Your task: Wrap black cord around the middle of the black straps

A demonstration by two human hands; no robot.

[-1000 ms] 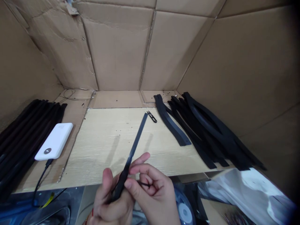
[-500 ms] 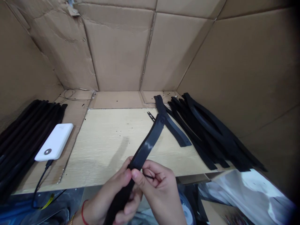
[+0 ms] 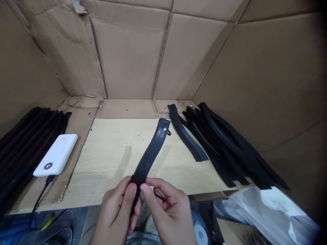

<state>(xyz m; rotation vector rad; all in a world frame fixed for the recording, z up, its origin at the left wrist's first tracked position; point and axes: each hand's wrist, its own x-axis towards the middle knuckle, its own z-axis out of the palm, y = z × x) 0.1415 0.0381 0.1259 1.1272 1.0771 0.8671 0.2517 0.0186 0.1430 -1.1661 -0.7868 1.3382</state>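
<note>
A curved black strip point(image 3: 150, 153) rises from between my hands over the front of the pale board. My left hand point(image 3: 119, 207) pinches its lower part, thumb on top. My right hand point(image 3: 168, 207) grips the strip's right edge with thumb and fingers, and a thin dark piece pokes out between its fingers. A small dark tool point(image 3: 169, 133) lies mostly hidden behind the strip's upper end. Further right another black strip point(image 3: 187, 137) rests on the board.
Black strips point(image 3: 222, 143) lie piled at the right, and more point(image 3: 30, 139) at the left. A white power bank point(image 3: 57, 154) with a black cable sits by the left pile. Cardboard walls point(image 3: 130, 54) enclose the back and sides. White plastic point(image 3: 270, 211) hangs below right.
The held strip has moved left and turned more upright, its upper end now off the strip lying on the board. Both hands have shifted left slightly.
</note>
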